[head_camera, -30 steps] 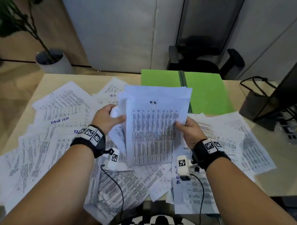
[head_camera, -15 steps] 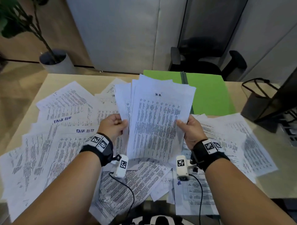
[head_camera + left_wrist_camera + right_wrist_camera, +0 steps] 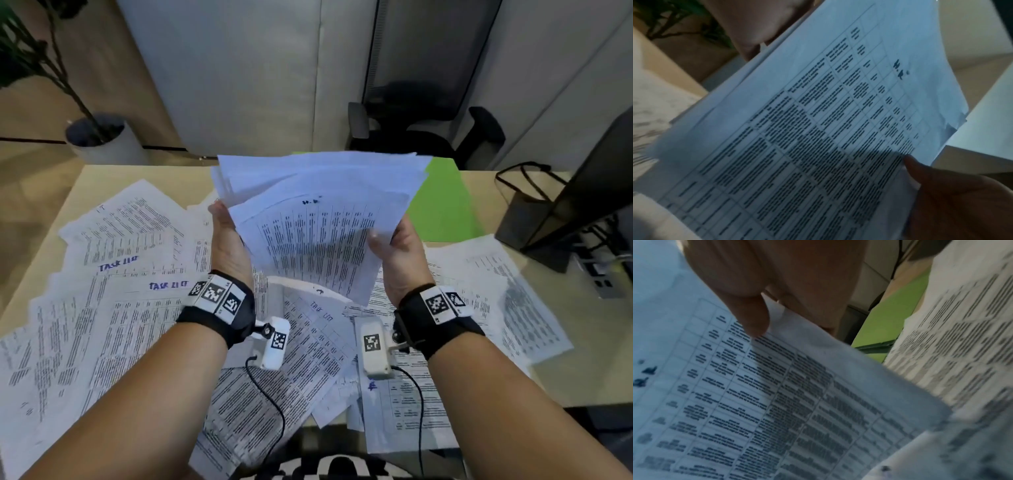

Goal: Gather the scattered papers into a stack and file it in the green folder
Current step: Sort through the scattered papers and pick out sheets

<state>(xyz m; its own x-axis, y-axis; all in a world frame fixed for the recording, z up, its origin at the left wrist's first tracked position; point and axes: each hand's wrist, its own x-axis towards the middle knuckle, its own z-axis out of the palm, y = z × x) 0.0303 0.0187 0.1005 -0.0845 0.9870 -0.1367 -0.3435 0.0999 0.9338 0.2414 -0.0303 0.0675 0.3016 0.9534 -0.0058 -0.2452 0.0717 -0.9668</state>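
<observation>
A loose stack of printed papers (image 3: 318,219) is lifted above the desk, its sheets fanned at the far edge. My left hand (image 3: 227,240) grips its left edge and my right hand (image 3: 397,245) pinches its right edge, thumb on top. The top sheet (image 3: 828,129) carries a table and a handwritten heading. In the right wrist view my thumb (image 3: 754,318) presses on the sheet (image 3: 777,394). The green folder (image 3: 442,205) lies open on the desk behind the stack, mostly hidden by it. Several more papers (image 3: 113,274) lie scattered over the desk.
A potted plant (image 3: 102,137) stands on the floor at the back left. A black office chair (image 3: 424,120) sits behind the desk. A dark bag (image 3: 527,212) and a monitor (image 3: 599,192) stand at the right, with a power strip (image 3: 603,277) beside them.
Both hands have raised the stack higher and tilted its top away, so it now covers most of the green folder. The sheets have fanned out at the far edge.
</observation>
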